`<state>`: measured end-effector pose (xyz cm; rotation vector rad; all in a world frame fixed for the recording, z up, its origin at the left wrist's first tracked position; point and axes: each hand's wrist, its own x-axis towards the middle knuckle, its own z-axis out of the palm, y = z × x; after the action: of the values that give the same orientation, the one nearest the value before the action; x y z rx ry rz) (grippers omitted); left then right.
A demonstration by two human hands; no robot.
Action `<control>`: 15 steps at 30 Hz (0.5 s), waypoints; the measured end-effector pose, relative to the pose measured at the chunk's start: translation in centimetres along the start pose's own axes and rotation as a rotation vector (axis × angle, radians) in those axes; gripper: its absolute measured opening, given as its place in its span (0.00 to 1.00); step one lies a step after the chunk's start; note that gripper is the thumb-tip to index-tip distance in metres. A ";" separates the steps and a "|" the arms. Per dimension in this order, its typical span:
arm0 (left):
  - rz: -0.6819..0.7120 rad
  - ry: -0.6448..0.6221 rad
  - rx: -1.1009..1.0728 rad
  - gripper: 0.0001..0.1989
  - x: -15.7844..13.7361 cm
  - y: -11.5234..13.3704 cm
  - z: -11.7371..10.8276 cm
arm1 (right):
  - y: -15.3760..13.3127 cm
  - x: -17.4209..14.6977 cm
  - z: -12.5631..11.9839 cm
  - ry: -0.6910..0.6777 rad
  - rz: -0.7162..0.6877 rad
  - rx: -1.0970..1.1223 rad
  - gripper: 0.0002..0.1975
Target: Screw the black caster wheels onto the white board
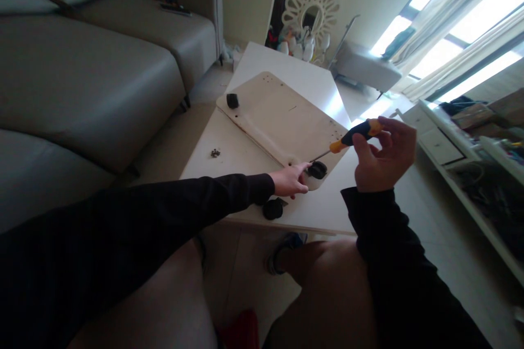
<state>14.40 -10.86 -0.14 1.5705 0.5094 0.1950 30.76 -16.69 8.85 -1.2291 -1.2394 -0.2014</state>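
A pale board with rounded corners lies on the white table, with small holes near its corners. My right hand is closed around the yellow-and-black handle of a screwdriver. Its shaft slants down left to the mount of a black caster wheel at the board's near corner. At that caster, the fingers of my left hand grip its left side, close by the screwdriver tip; the tip itself is partly hidden. Another black caster stands on the board's far-left corner. A loose caster lies on the table below my left wrist.
Several small screws sit in a pile on the white table, left of the board. A grey sofa stands to the left. On the right are white drawers. My knees are under the table's near edge.
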 end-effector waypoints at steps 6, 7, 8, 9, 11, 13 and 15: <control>-0.043 -0.020 -0.081 0.52 -1.0 0.9 1.8 | -0.2 0.1 0.5 -0.018 -0.020 0.035 0.22; -0.053 -0.021 -0.106 0.52 -1.1 0.9 2.2 | -0.2 0.0 0.6 -0.019 -0.024 0.039 0.22; -0.060 -0.026 -0.123 0.53 -1.1 0.9 2.6 | -0.2 0.0 0.7 -0.019 -0.029 0.040 0.22; -0.063 -0.034 -0.129 0.53 -1.1 0.9 2.8 | -0.2 0.0 0.8 -0.021 -0.035 0.040 0.23; -0.066 -0.051 -0.111 0.53 -1.1 0.7 3.2 | -0.2 -0.1 0.9 -0.029 -0.042 0.031 0.23; -0.074 -0.058 -0.092 0.53 -1.0 0.5 3.4 | -0.3 -0.2 1.0 -0.029 -0.041 0.012 0.23; -0.084 -0.056 -0.097 0.53 -1.0 0.5 3.4 | -0.4 -0.2 1.1 -0.027 -0.037 -0.014 0.23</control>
<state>15.09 -14.34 0.27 1.4532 0.5137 0.1092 29.74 -16.08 8.72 -1.2254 -1.2865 -0.2221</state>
